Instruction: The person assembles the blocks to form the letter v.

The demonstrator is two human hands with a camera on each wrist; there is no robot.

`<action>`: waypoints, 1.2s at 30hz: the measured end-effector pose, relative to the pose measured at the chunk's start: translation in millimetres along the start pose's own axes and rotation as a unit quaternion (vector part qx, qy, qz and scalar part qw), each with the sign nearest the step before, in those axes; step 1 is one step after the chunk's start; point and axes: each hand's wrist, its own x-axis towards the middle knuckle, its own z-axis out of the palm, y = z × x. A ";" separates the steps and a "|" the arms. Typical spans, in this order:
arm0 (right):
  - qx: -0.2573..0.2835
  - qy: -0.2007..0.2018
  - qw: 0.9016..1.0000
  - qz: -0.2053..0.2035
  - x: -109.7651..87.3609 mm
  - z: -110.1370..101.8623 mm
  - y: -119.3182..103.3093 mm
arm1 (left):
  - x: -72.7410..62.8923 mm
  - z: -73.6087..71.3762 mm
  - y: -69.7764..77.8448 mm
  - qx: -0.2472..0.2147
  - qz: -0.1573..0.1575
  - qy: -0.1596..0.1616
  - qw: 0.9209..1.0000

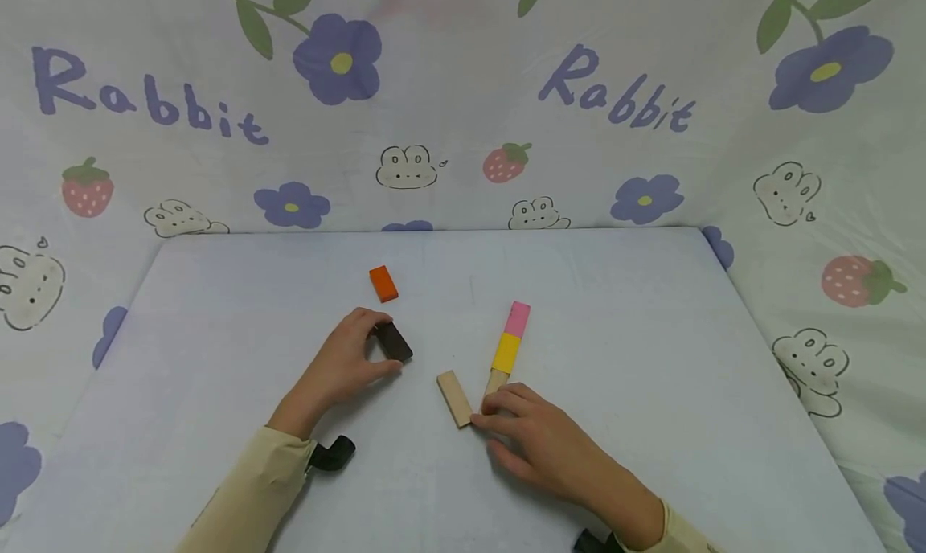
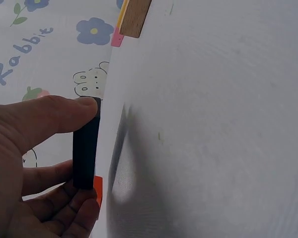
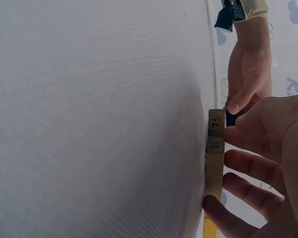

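My left hand (image 1: 343,364) holds a black rectangular block (image 1: 394,342) by its ends, thumb against fingers, as the left wrist view also shows. The block is tilted a little in the head view. My right hand (image 1: 546,444) is low over the table, fingers extended, fingertips right at two plain wooden blocks. One wooden block (image 1: 454,399) lies at a slant just left of its fingertips. The other wooden block (image 1: 496,381) is partly hidden under the fingers and lines up end to end with a yellow block (image 1: 506,352) and a pink block (image 1: 517,320).
An orange block (image 1: 383,284) lies beyond the left hand on the white table (image 1: 637,336). A printed cloth backdrop (image 1: 463,79) rises behind and beside the table. Each wrist carries a black camera mount, such as the left camera mount (image 1: 333,454).
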 end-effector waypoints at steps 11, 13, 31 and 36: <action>-0.007 0.002 1.000 -0.003 7.7 -5.4 2.8 | 9.3 -4.1 7.5 0.002 0.016 0.003 1.000; -0.007 0.001 1.000 -0.002 8.8 -6.3 3.1 | 10.9 -5.0 9.3 0.002 0.017 0.002 1.000; -0.004 0.000 1.000 0.003 9.9 -7.0 5.5 | 19.6 4.1 17.3 -0.002 0.039 -0.001 0.999; 0.002 -0.003 1.000 0.005 1.8 -0.3 1.6 | 12.5 17.2 15.7 -0.005 0.036 -0.001 0.999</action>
